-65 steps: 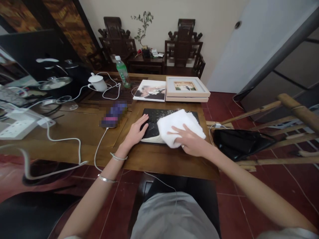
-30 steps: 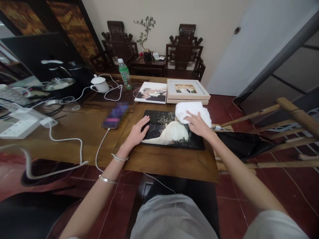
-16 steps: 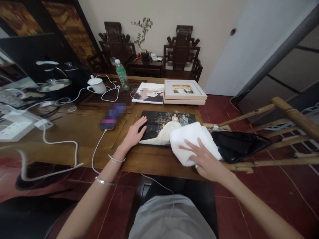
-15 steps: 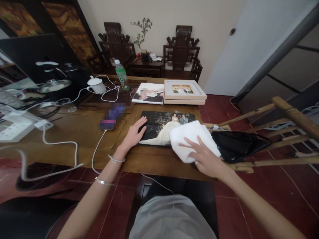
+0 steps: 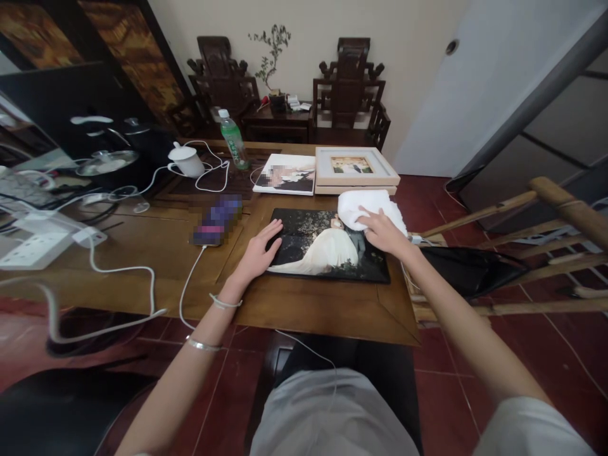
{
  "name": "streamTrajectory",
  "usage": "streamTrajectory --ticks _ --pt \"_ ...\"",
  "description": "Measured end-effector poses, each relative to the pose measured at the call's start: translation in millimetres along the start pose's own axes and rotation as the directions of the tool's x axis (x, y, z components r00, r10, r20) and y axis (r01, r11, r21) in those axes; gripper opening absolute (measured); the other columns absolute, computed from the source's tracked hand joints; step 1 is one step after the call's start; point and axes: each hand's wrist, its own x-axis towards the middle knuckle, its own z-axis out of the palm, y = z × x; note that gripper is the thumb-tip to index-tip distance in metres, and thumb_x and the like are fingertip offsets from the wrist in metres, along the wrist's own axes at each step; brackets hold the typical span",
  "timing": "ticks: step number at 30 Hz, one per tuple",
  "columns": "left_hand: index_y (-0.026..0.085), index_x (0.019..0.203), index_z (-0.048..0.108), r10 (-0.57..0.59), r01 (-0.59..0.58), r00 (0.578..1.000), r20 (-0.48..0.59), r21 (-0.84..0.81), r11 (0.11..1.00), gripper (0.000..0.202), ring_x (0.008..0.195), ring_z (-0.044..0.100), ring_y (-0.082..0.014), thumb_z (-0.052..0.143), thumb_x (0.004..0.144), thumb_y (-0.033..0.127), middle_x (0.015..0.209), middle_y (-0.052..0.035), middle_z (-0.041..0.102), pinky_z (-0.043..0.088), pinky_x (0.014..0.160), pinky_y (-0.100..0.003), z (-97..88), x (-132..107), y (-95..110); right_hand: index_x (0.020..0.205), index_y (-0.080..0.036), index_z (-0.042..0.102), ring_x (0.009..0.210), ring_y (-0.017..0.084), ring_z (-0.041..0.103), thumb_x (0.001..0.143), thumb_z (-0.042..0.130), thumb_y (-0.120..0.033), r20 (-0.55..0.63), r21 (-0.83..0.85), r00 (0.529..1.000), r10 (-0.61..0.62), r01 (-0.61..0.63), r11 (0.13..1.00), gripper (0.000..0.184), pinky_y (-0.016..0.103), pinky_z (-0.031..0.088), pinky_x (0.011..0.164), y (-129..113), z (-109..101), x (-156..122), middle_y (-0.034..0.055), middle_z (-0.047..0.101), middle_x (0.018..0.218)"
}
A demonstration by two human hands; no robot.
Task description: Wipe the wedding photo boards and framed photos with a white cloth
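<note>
A dark photo panel [image 5: 308,229], printed with a pale flowing dress and two people, lies flat on the wooden table [image 5: 313,307]. My left hand [image 5: 255,254] rests on its left edge, fingers stretched out and holding nothing. At the upper right corner, a folded white towel [image 5: 363,204] covers part of the picture. My right hand [image 5: 386,235] presses on that towel and grips it, with the fingertips on top; the thumb is hard to see.
Behind the panel lie a white photo board [image 5: 287,177] and stacked pale frames [image 5: 387,168]. A phone [image 5: 216,220] on a charging cable, a green-labelled bottle [image 5: 234,142], a white lidded cup [image 5: 187,161] and a power strip [image 5: 35,244] occupy the left. A bamboo chair [image 5: 560,196] stands right.
My right hand has moved the towel up and away from me, from the panel's lower right to its upper right corner. My left hand stays on the left edge.
</note>
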Motion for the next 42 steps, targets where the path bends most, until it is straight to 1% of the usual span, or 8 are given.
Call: streamTrajectory --ticks 4,10,14,19,26,31,35,42 --pt "0.013 0.13 0.058 0.002 -0.002 1.0 -0.006 -0.001 1.0 0.046 0.136 0.042 -0.0244 0.044 0.095 0.04 0.141 -0.013 0.051 0.03 0.116 -0.046 0.8 0 0 0.114 -0.013 0.061 0.142 0.033 0.026 0.074 0.037 0.0 -0.003 -0.021 1.0 -0.03 0.03 0.999 0.049 0.072 0.021 0.107 -21 3 -29 0.0192 0.043 0.146" --pt "0.014 0.128 0.059 -0.001 0.001 1.0 -0.02 -0.008 1.0 0.045 0.135 0.043 -0.0242 0.044 0.094 0.039 0.14 -0.013 0.052 0.03 0.115 -0.047 2.5 0 0 0.095 -0.017 0.066 0.144 0.034 0.02 0.066 0.039 0.003 0.039 0.031 0.987 -0.154 0.153 0.988 0.045 0.075 0.016 0.106 -70 -5 -99 0.0111 0.044 0.148" --pt "0.018 0.127 0.06 -0.011 0.01 1.0 -0.027 -0.023 1.0 0.043 0.135 0.044 -0.0253 0.046 0.093 0.04 0.14 -0.0101 0.053 0.03 0.115 -0.05 2.7 0 0 0.091 -0.019 0.066 0.143 0.033 0.022 0.061 0.039 0.005 0.078 0.08 0.975 -0.21 0.204 0.976 0.047 0.075 0.016 0.106 -92 -12 -122 0.0103 0.045 0.147" --pt "0.016 0.127 0.06 -0.008 0.008 1.0 -0.018 -0.025 1.0 0.043 0.135 0.043 -0.0263 0.045 0.094 0.039 0.14 -0.0116 0.053 0.029 0.115 -0.049 2.2 0 0 0.094 -0.018 0.066 0.142 0.033 0.026 0.064 0.04 0.003 0.087 0.105 0.969 -0.232 0.223 0.969 0.046 0.073 0.017 0.108 -82 -12 -102 0.0101 0.048 0.145" --pt "0.016 0.133 0.054 -0.022 0.009 0.993 -0.113 -0.117 0.993 0.047 0.132 0.047 -0.0276 0.051 0.093 0.04 0.141 -0.0135 0.052 0.036 0.112 -0.047 -2.1 -1 9 0.116 -0.016 0.063 0.142 0.035 0.026 0.076 0.041 -0.002 0.061 0.059 0.997 -0.047 0.043 0.997 0.047 0.075 0.017 0.106 -66 -2 -23 0.0134 0.044 0.148" --pt "0.022 0.138 0.045 -0.161 0.035 0.942 -0.294 -0.392 0.919 0.05 0.127 0.052 -0.0292 0.05 0.094 0.045 0.147 -0.0124 0.044 0.051 0.098 -0.041 -7.0 -4 17 0.117 -0.019 0.064 0.143 0.04 0.02 0.091 0.049 -0.03 0.045 0.056 0.991 -0.124 0.121 0.991 0.032 0.079 0.011 0.103 -114 17 6 0.012 0.039 0.151" --pt "0.024 0.133 0.047 -0.238 0.063 0.913 -0.332 -0.463 0.884 0.045 0.123 0.055 -0.0304 0.049 0.094 0.047 0.146 -0.0115 0.045 0.061 0.074 -0.03 -9.2 -5 18 0.113 -0.019 0.066 0.142 0.042 0.019 0.088 0.056 -0.048 -0.026 0.038 0.955 -0.295 0.296 0.954 0.04 0.078 0.008 0.104 -161 33 2 0.0129 0.04 0.15" --pt "0.025 0.127 0.051 -0.333 0.105 0.883 -0.33 -0.553 0.826 0.043 0.115 0.062 -0.0307 0.047 0.093 0.051 0.142 -0.0125 0.047 0.061 0.064 -0.026 -10.0 -3 14 0.103 -0.024 0.068 0.141 0.038 0.024 0.087 0.059 -0.029 -0.021 0.019 0.909 -0.417 0.417 0.909 0.019 0.073 0.019 0.106 -181 40 -27 0.0064 0.041 0.151"
